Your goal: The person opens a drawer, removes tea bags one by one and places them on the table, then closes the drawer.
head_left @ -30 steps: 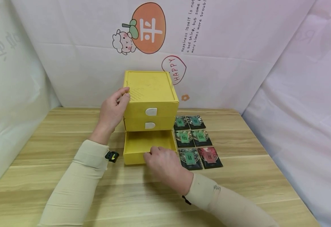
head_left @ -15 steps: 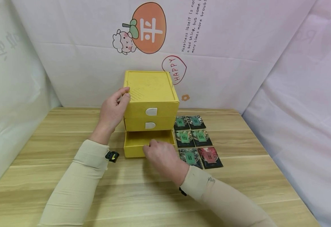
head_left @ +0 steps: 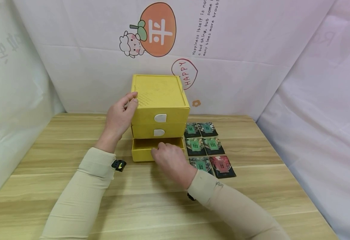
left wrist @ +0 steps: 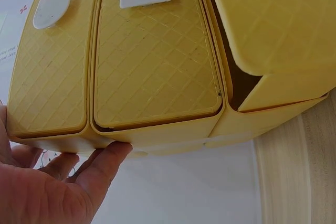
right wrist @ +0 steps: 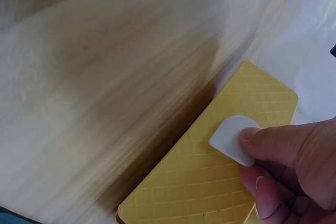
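A yellow three-drawer storage box point(head_left: 159, 90) stands at the back of the table; its top and middle drawers are closed. The bottom drawer point(head_left: 141, 155) is partly pulled out, and the part of its inside that shows is bare. My right hand point(head_left: 173, 163) is at that drawer's front. In the right wrist view its thumb and fingers pinch the white tab handle point(right wrist: 231, 137). My left hand point(head_left: 119, 116) rests against the box's upper left side, thumb near the top edge. The left wrist view shows its fingers point(left wrist: 107, 169) lying along the side wall.
Several flat dark packets with green or red labels point(head_left: 212, 144) lie in pairs on the wooden table point(head_left: 57, 186), right of the box. A printed white cloth point(head_left: 238, 66) hangs close behind. Each wrist carries a black strapped device point(head_left: 119, 165).
The bottom drawer has slid inward toward the box, with my right hand moving along on its front. My left hand has stayed in place on the box's side.
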Motion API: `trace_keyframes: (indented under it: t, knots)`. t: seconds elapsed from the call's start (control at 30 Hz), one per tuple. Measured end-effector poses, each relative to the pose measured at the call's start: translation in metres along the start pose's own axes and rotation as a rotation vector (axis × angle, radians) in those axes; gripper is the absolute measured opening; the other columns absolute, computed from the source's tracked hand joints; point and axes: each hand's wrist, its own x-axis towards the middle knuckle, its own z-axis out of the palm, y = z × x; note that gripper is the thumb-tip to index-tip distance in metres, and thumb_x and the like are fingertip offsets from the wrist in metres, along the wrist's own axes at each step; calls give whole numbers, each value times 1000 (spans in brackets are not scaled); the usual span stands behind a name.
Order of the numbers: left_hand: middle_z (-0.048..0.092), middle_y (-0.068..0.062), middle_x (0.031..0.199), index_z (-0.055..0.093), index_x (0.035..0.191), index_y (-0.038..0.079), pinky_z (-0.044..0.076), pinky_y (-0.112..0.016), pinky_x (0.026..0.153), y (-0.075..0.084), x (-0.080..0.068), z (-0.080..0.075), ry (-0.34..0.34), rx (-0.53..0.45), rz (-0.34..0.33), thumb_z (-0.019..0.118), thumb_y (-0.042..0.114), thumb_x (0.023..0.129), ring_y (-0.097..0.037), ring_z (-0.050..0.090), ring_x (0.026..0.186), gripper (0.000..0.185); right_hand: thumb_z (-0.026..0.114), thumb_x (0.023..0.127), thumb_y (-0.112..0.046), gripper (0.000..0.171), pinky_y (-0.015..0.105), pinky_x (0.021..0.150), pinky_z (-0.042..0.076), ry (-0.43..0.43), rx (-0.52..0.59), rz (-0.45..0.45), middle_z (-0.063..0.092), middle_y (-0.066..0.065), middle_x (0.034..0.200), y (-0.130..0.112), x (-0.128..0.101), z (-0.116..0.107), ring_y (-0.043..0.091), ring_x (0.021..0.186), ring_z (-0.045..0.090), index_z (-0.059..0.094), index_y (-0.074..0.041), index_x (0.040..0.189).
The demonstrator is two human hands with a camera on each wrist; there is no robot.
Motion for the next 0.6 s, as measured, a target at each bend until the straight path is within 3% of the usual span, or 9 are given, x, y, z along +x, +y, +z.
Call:
trace_keyframes:
  t: [0.6]
  knots:
    - [44, 5, 164, 57, 153, 28, 45, -40, 89, 1, 0, 1, -2, 1, 2, 42, 53, 107, -24, 58, 108, 55, 70, 91, 3, 21, 32, 49, 52, 1, 8, 26, 59, 2, 71, 4, 10, 11, 17, 59, 60, 67, -15, 80]
